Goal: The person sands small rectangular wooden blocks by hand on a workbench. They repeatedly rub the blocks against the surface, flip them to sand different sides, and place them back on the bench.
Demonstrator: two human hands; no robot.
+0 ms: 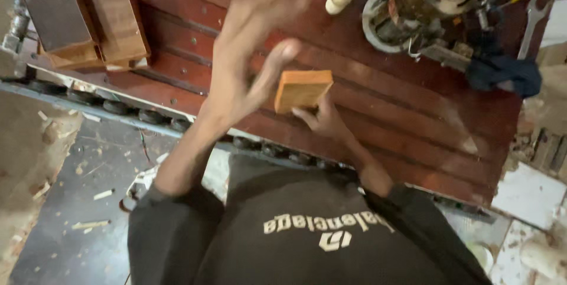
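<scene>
The right hand [322,121] pinches a small wooden block [301,89] steady on the red tabletop [413,119], while the left hand [245,60] hovers spread above it.

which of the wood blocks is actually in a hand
The small orange-tan block, gripped from below by the right hand. The larger brown blocks sit untouched at the workbench's far left.

Pale matt wooden block [302,89] on a reddish, worn wooden table [413,125] beside a metal wrench [533,16]
</scene>
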